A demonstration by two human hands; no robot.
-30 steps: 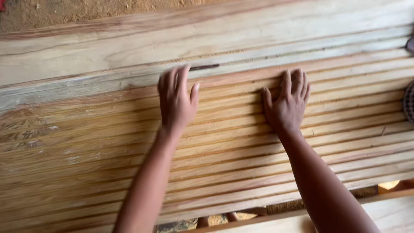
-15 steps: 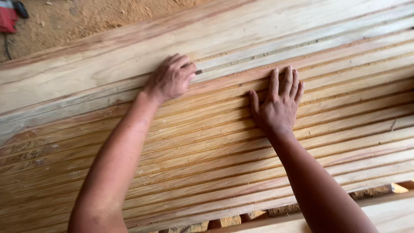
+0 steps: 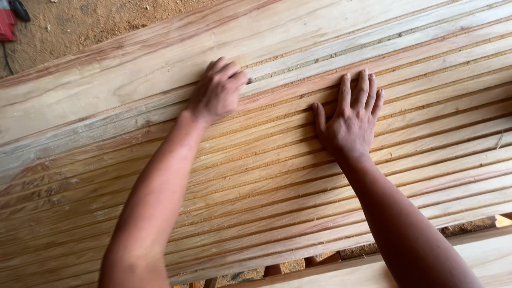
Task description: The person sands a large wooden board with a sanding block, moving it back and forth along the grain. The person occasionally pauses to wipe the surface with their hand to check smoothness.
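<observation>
A: What do the hands do?

B: Left hand (image 3: 217,92) is at the far edge of the stack of thin wood strips (image 3: 277,176), fingers curled closed over the top of one strip, near the wide plank (image 3: 160,58) behind. It looks like a grip on that strip edge, but fingertips are hidden, so I cannot tell for sure. Right hand (image 3: 349,120) lies flat on the strips, fingers open and spread a little, palm pressing down, holding nothing.

A: And the strips, where are they?

B: They lie side by side on edge, running diag. from lower left to upper right, filling most of the view. Both forearms cross over them.

A: Other things around?

B: Sandy ground (image 3: 96,21) at top left, w/ a red tool (image 3: 7,24) at the corner, only part visible. One more pale board (image 3: 480,261) at bottom right, near the person. Under the stack, some dark supports (image 3: 272,270) show, details not clear.
</observation>
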